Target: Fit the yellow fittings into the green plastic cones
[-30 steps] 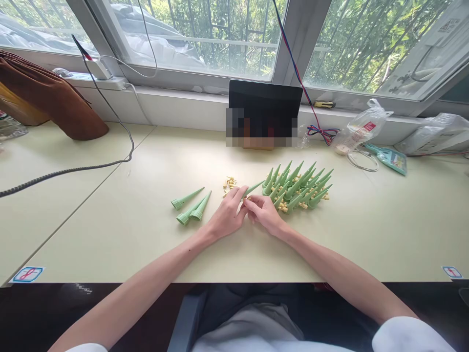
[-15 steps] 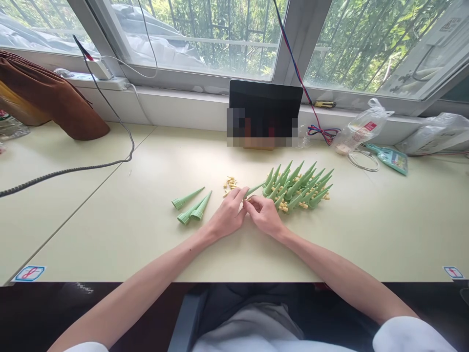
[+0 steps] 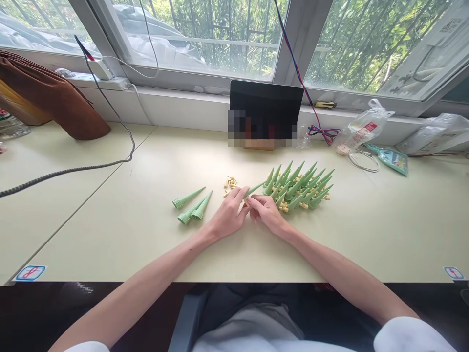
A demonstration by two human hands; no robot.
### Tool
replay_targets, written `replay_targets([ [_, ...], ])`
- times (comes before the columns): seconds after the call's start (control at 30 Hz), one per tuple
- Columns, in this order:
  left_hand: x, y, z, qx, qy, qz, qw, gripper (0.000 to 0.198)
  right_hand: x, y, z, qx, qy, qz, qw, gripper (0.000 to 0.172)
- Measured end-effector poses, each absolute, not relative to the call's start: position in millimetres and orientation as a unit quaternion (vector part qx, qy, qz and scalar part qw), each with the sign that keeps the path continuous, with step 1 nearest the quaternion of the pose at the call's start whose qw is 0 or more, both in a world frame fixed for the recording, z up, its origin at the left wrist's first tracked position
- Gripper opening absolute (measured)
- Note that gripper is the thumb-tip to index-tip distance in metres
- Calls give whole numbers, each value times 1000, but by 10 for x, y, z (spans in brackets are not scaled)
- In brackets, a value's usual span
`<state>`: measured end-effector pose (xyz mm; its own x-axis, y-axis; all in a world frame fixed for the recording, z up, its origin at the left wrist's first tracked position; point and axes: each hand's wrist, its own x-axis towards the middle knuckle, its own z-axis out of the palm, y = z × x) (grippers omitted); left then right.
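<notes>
My left hand [image 3: 230, 213] is closed round a green watering spike [image 3: 254, 188], whose tip points right and away from me. My right hand [image 3: 269, 213] meets it at the spike's wide end, thumb and fingers pinching a small yellow valve [image 3: 246, 201], partly hidden by the fingers. To the left lie three loose green spikes [image 3: 188, 198]. Just beyond my left hand is a small heap of yellow valves [image 3: 230, 183]. Right of my right hand, several green spikes with yellow valves in their sides [image 3: 300, 188] stand close together, tips up.
A black tablet [image 3: 266, 105] on a wooden stand is at the back by the window. Plastic bags [image 3: 364, 128], a bundled red-blue cable [image 3: 323, 131] and a teal tag [image 3: 393, 160] lie at back right. A black braided cable [image 3: 73, 169] crosses the table on the left.
My right fingers have shifted slightly at the spike's wide end, and the yellow valve shows more between them. My left hand keeps its hold on the spike.
</notes>
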<state>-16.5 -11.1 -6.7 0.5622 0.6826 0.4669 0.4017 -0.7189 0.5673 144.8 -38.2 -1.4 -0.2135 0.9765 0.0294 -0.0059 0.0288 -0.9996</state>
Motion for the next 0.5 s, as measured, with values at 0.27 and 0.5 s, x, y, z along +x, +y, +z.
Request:
replay_targets([
  [0.27,-161,-112,-65,857,318,349,208,45,1426,-381,-12,-430,-543,557,459,39],
  [0.5,-156,-113,-54,859,315,351,200,48,1405,-409,-21,-446,-578,503,462,40],
])
